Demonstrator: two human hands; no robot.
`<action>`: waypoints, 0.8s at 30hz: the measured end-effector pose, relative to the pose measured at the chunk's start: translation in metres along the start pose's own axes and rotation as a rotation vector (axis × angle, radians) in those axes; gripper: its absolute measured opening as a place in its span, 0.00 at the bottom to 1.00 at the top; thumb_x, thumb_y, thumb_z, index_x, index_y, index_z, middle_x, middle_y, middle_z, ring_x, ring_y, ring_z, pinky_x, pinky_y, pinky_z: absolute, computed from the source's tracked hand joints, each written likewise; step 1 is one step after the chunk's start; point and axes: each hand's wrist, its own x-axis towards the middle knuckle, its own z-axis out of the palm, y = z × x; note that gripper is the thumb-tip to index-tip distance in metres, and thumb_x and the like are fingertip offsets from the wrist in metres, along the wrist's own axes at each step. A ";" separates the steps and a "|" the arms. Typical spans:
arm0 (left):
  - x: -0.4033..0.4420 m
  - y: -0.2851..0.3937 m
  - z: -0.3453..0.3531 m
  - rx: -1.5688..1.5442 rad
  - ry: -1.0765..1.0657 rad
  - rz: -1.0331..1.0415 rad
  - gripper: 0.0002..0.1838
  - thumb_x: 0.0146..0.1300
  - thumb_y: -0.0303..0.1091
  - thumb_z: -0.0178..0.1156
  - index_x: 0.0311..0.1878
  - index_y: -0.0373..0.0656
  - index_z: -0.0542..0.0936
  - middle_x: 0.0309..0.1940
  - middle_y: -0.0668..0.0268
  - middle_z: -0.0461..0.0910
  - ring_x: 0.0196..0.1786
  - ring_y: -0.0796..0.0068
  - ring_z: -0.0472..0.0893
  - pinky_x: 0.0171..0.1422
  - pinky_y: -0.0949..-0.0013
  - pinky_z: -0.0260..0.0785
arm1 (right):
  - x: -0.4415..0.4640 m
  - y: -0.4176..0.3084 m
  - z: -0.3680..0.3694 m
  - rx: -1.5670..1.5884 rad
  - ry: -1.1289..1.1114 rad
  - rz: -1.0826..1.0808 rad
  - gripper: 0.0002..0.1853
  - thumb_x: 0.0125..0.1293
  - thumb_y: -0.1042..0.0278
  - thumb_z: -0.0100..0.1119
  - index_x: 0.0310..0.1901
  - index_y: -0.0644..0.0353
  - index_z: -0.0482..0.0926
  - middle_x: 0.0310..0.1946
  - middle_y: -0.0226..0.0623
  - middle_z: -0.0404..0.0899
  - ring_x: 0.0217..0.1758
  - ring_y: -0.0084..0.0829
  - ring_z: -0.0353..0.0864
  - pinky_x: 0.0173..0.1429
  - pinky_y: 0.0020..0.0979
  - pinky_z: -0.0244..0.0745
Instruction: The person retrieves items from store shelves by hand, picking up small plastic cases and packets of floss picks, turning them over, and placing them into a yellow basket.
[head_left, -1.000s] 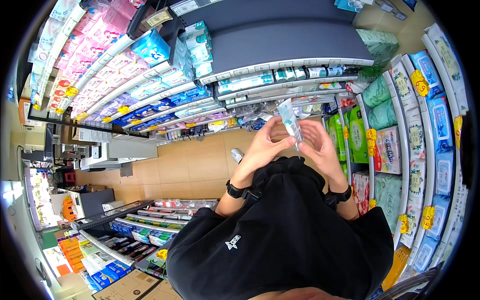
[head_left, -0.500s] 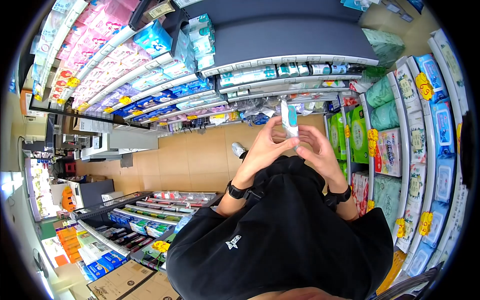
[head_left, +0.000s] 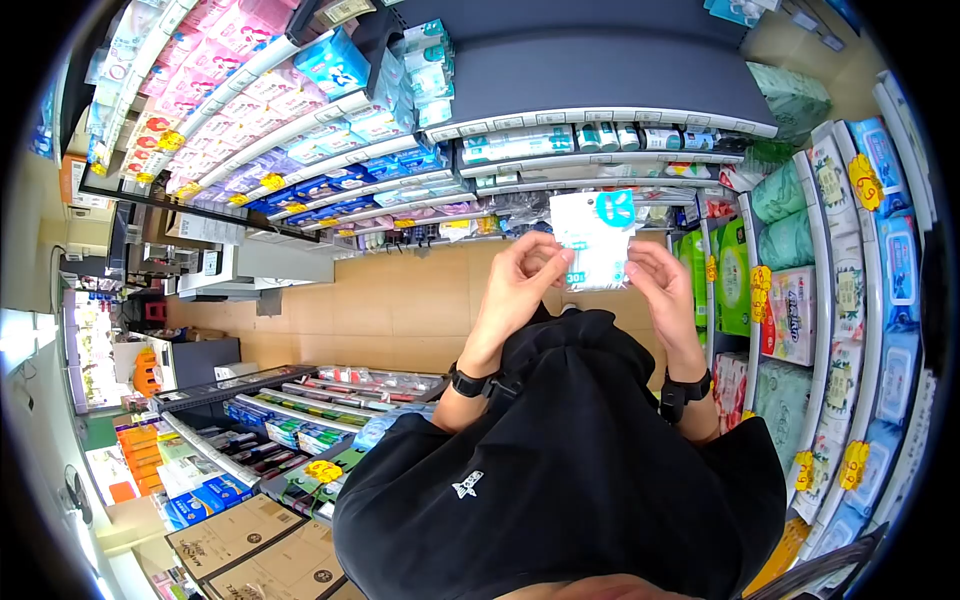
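Observation:
A flat white and teal packet point(head_left: 594, 238) is held up in front of my chest, its broad printed face toward me. The number 30 shows near its lower left corner; its contents cannot be made out. My left hand point(head_left: 527, 290) pinches the packet's left edge between thumb and fingers. On the opposite edge, my right hand point(head_left: 662, 292) grips it the same way. Dark bands circle both wrists. Beyond the packet lie the lower shelves, with bagged goods partly hidden behind it.
Ahead stands a dark shelf unit point(head_left: 600, 75) with similar teal packs point(head_left: 432, 75) at its left end. Pink packages point(head_left: 215, 60) fill the shelves at upper left. Tissue packs point(head_left: 786, 315) line the right side. Cardboard boxes point(head_left: 265, 550) sit at lower left, beside the tiled floor point(head_left: 400, 295).
The packet has turned from edge-on to flat, broad face showing. My hands have moved apart to its two sides. The view has shifted slightly.

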 end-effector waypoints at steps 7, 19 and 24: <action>-0.009 0.009 -0.001 0.008 0.003 0.008 0.09 0.70 0.31 0.67 0.42 0.37 0.79 0.28 0.68 0.83 0.30 0.82 0.81 0.37 0.77 0.75 | -0.004 -0.004 0.002 -0.013 -0.018 -0.016 0.13 0.71 0.76 0.63 0.55 0.68 0.78 0.45 0.35 0.85 0.47 0.21 0.84 0.49 0.24 0.79; -0.050 0.018 0.003 0.032 -0.005 -0.022 0.09 0.69 0.31 0.68 0.40 0.36 0.79 0.28 0.68 0.83 0.29 0.83 0.81 0.36 0.78 0.74 | -0.037 -0.017 0.005 -0.073 -0.041 -0.052 0.12 0.70 0.78 0.65 0.52 0.69 0.79 0.42 0.35 0.86 0.43 0.20 0.85 0.48 0.23 0.81; -0.069 0.023 0.010 0.050 -0.045 -0.029 0.09 0.70 0.30 0.67 0.39 0.37 0.78 0.28 0.68 0.82 0.29 0.84 0.80 0.36 0.78 0.73 | -0.068 -0.023 0.006 -0.105 -0.019 -0.076 0.10 0.69 0.79 0.65 0.51 0.68 0.79 0.42 0.34 0.84 0.43 0.19 0.84 0.46 0.22 0.80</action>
